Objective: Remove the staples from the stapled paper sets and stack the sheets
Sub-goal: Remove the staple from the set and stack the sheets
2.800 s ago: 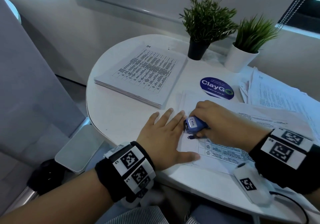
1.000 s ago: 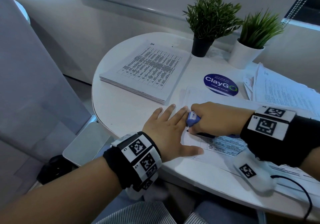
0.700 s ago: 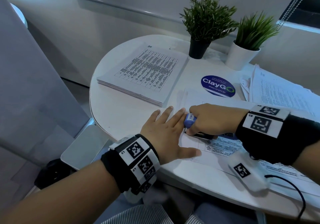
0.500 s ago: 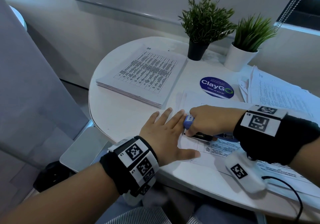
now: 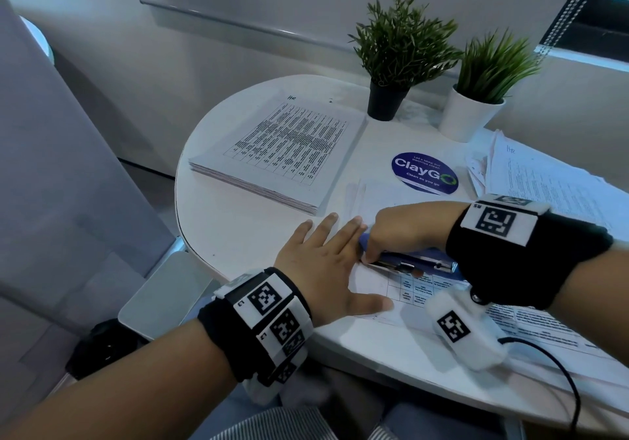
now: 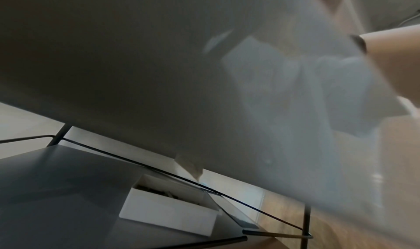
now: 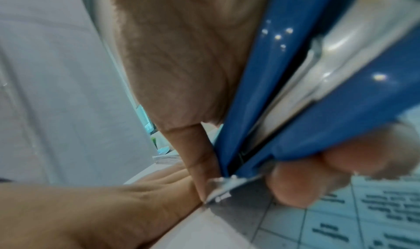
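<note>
A stapled paper set [image 5: 422, 291] with a printed table lies at the near edge of the round white table [image 5: 238, 235]. My left hand [image 5: 326, 259] presses flat on its left corner, fingers straight and spread. My right hand [image 5: 391, 235] grips a blue stapler [image 5: 418, 261] that lies low along the paper, its metal front tip against the corner beside my left fingers. In the right wrist view my fingers [image 7: 200, 163] pinch the stapler [image 7: 284, 91] near its tip, over the printed sheet [image 7: 341, 226]. The staple itself is hidden. The left wrist view shows only the table's underside.
A neat stack of sheets [image 5: 282, 154] lies at the far left of the table. A loose pile of papers [image 5: 544, 184] sits at the right. Two potted plants [image 5: 391, 65] [image 5: 483, 99] stand at the back, near a round blue sticker [image 5: 424, 173]. A white box [image 6: 168, 211] rests on a grey shelf below.
My right hand has tipped the stapler down from a steep angle to nearly flat along the paper, and its wrist has swung left. My left hand stays flat on the corner.
</note>
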Tool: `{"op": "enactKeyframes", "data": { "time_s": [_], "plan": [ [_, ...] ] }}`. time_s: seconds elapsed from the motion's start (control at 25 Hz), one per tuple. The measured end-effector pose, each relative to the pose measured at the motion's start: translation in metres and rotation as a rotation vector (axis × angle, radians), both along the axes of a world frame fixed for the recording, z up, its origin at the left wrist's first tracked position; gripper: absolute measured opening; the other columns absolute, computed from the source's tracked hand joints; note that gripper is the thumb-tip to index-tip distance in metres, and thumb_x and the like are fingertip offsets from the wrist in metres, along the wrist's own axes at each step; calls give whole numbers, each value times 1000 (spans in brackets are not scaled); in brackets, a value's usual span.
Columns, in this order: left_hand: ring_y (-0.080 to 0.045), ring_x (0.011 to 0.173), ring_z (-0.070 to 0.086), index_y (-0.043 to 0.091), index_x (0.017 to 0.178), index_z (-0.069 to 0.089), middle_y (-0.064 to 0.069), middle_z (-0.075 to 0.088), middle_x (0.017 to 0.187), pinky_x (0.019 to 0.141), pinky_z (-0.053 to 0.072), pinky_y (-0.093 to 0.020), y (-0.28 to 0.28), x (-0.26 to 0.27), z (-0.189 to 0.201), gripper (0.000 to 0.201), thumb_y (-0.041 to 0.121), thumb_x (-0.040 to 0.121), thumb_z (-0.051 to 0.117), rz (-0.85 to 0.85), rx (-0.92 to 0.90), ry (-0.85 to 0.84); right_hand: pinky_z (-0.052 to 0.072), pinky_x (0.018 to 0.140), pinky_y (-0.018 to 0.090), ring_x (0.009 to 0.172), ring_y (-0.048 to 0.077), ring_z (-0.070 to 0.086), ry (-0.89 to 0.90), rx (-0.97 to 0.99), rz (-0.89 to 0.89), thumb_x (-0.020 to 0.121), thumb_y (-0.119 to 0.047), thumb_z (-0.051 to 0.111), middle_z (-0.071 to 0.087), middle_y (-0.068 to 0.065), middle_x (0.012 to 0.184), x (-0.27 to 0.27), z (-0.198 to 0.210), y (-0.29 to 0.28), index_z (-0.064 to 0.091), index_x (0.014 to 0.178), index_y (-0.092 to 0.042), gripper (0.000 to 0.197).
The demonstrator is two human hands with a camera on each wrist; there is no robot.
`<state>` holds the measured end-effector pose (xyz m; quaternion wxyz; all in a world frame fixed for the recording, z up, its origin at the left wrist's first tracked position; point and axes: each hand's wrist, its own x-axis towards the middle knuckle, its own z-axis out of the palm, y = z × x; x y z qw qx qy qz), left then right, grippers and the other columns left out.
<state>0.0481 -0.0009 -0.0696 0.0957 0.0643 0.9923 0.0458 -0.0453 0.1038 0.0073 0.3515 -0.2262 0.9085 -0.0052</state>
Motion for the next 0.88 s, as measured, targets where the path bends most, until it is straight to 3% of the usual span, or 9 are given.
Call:
{"op": "enactKeyframes", "data": {
  "time_s": [0.16, 0.24, 0.32, 0.4, 0.44, 0.52, 0.64, 0.76, 0.88],
  "plan": [
    [-17, 149, -15, 29, 154, -5, 12, -13, 162, 120, -2, -46, -1, 0, -2, 109, 89, 65, 9, -4, 13, 33, 39, 54, 26, 51, 15, 55, 37, 28, 34, 86, -34, 64, 65, 6, 69, 3, 4, 5, 62, 73, -10, 27],
    [-15, 150, -5, 27, 155, 9, 11, 0, 163, 121, 1, -43, -6, 1, -3, 107, 89, 68, 17, -7, 104, 92, 37, 57, 27, 60, 15, 54, 108, -4, 46, 84, -41, 66, 66, 7, 80, 4, 4, 13, 63, 85, -9, 33],
    [-13, 144, 27, 27, 146, 39, 8, 35, 155, 120, 18, -38, -11, 3, -3, 84, 75, 77, 39, 85, 494, 156, 39, 57, 28, 63, 15, 53, 178, -126, 20, 84, -42, 67, 62, 4, 82, 5, 5, 22, 55, 85, -12, 33],
    [-9, 114, 60, 25, 119, 68, 3, 67, 124, 108, 41, -36, -15, 1, -6, 47, 51, 80, 60, 329, 1101, 192, 40, 57, 28, 64, 13, 53, 266, -235, 26, 85, -45, 65, 58, 0, 84, 7, 7, 27, 45, 83, -19, 34],
    [-12, 101, 66, 25, 105, 75, 0, 73, 109, 101, 46, -37, -16, 1, -4, 37, 45, 76, 64, 449, 1341, 187, 40, 57, 28, 66, 13, 52, 319, -264, 51, 85, -48, 64, 56, -2, 83, 8, 8, 27, 41, 82, -21, 35],
    [-21, 92, 70, 19, 86, 78, -8, 76, 93, 91, 51, -35, -17, 2, 2, 24, 37, 76, 65, 595, 1558, 184, 41, 57, 30, 66, 13, 53, 394, -327, 95, 85, -51, 63, 55, -2, 81, 10, 10, 25, 41, 83, -21, 37],
    [-23, 81, 69, 4, 91, 73, -15, 74, 88, 71, 54, -28, -16, 8, 17, 20, 15, 92, 56, 645, 1641, 102, 41, 55, 31, 67, 14, 56, 437, -393, 127, 84, -51, 63, 58, -1, 81, 16, 10, 16, 44, 87, -19, 37],
    [-26, 76, 67, -2, 91, 71, -21, 69, 82, 68, 56, -28, -17, 15, 24, 18, 13, 88, 61, 611, 1692, 61, 38, 53, 30, 65, 11, 54, 457, -409, 152, 80, -58, 61, 57, -4, 80, 22, 7, 9, 43, 87, -21, 42],
    [-25, 68, 63, -6, 88, 69, -17, 65, 72, 68, 58, -26, -20, 18, 22, 16, 2, 93, 57, 638, 1791, 48, 44, 57, 32, 70, 15, 56, 474, -405, 170, 82, -55, 59, 57, -2, 84, 27, 7, 5, 44, 92, -20, 39]
  ]
}}
